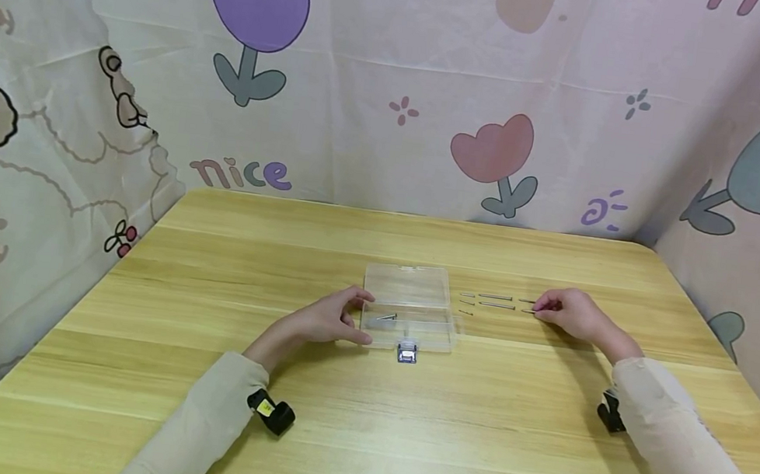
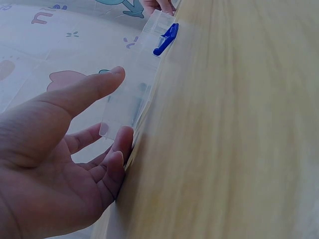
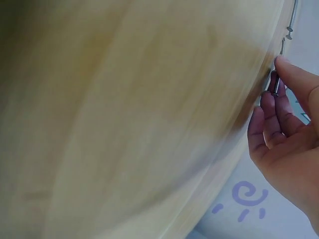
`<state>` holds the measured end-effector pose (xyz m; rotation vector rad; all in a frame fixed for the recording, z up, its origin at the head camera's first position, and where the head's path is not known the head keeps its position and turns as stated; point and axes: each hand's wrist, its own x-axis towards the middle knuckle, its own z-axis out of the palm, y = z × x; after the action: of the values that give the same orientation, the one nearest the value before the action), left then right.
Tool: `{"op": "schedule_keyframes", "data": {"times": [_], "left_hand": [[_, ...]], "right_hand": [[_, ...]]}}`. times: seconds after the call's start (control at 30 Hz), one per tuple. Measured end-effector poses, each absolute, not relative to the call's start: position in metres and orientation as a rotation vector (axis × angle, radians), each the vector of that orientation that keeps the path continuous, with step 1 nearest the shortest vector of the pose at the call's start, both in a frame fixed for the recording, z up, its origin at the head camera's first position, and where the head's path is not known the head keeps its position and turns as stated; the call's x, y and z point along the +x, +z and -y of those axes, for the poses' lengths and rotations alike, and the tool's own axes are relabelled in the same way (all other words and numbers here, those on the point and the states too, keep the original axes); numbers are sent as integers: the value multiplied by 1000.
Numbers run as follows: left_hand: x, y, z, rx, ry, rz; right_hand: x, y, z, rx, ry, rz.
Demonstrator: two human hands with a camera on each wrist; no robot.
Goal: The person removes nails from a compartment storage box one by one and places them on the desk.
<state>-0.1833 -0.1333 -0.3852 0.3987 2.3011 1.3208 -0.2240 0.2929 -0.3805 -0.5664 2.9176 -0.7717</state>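
Clear plastic box [image 1: 409, 290] | left hand [image 1: 328, 317] at its end, grip apart | right hand [image 1: 574, 314]: grip pinching nail [image 3: 276, 85]

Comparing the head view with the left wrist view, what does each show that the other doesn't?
Only head: the thin metal fasteners lying on the table, and both sleeves.
Only left wrist: the left hand with its palm facing the camera.
Both: the left hand at the clear box, its blue latch, part or all of the right hand, wooden tabletop and patterned cloth.
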Motion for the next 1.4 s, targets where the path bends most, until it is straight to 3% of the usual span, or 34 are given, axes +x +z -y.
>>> {"op": "schedule_keyframes", "data": {"times": [1.4], "left_hand": [[-183, -385, 133, 405, 1308, -2311]], "right_hand": [[-226, -370, -294, -597, -737, -2955]]}}
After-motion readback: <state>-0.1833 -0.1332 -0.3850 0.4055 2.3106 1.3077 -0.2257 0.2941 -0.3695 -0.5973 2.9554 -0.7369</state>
